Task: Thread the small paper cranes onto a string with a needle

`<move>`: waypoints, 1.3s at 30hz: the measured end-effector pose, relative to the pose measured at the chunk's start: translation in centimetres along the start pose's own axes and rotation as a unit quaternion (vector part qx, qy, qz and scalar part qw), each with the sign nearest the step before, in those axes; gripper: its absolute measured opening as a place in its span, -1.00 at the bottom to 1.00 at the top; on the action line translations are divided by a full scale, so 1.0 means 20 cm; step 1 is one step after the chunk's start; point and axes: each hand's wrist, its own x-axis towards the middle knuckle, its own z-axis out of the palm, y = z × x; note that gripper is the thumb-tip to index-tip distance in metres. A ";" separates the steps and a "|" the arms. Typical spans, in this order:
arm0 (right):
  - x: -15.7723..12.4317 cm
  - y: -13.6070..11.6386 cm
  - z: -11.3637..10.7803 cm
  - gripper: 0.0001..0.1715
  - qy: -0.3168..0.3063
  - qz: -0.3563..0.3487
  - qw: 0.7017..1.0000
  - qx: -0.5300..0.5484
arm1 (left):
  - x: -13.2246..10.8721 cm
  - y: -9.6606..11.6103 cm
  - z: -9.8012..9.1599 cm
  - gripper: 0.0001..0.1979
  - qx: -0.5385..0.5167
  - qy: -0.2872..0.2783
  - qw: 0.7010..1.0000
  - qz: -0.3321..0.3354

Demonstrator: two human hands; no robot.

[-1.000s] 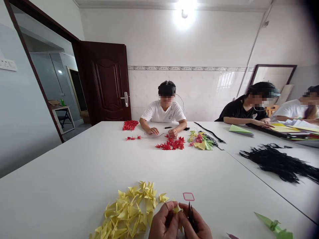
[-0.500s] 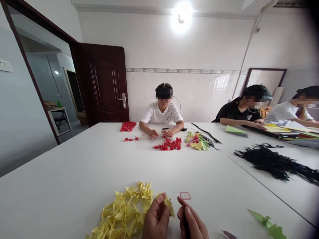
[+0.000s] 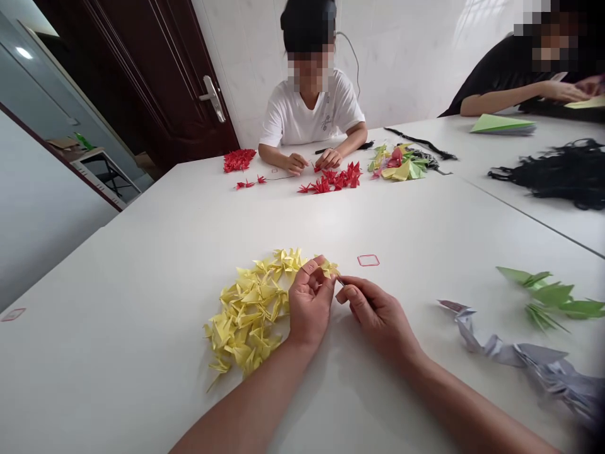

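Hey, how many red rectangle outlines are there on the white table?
3: one outline beyond the right hand, another outline by the picture's left edge, a tiny outline beside the opposite person's hand. More may hide under the yellow paper cranes.

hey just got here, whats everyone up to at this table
The person's left hand pinches a small yellow folded paper piece, while the right hand brings a slim dark tool up close to it. A pile of similar yellow pieces lies beside the left hand, and green folded pieces lie off to the right. Across the table, someone in a white shirt has their hands at red folded pieces.
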 end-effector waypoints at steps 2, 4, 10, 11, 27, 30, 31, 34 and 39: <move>0.00 -0.01 0.00 -0.58 -0.010 0.001 1.000 -0.022 | 0.00 0.01 0.00 -0.63 -0.007 0.002 1.000 -0.002; 0.00 -0.01 0.00 -0.59 -0.013 0.004 1.000 -0.026 | -0.01 0.01 0.01 -0.63 -0.006 0.004 1.000 0.002; 0.01 0.01 0.00 -0.60 -0.009 0.013 1.000 -0.001 | -0.02 0.00 0.01 -0.72 -0.003 -0.015 0.999 0.028; 0.01 0.01 -0.01 -0.61 -0.009 0.012 1.000 0.002 | -0.02 -0.01 0.01 -0.74 0.003 -0.018 0.999 0.036; 0.03 0.01 0.01 -0.64 -0.020 0.014 0.999 0.037 | -0.03 0.00 0.00 -0.78 0.069 -0.006 0.997 0.035; 0.03 0.00 0.01 -0.64 -0.029 0.003 0.999 0.046 | -0.02 0.01 0.00 -0.72 0.059 0.007 0.998 0.017; 0.03 0.00 0.01 -0.64 -0.032 -0.004 0.998 0.049 | -0.02 0.01 0.00 -0.68 0.050 0.011 0.999 0.009; 0.02 0.00 0.01 -0.66 -0.031 -0.026 0.997 0.070 | -0.02 0.03 -0.01 -0.61 0.033 0.025 0.999 -0.010; 0.01 0.02 0.02 -0.62 0.047 -0.040 0.991 0.117 | -0.03 0.03 -0.01 -0.57 0.044 -0.037 0.998 -0.029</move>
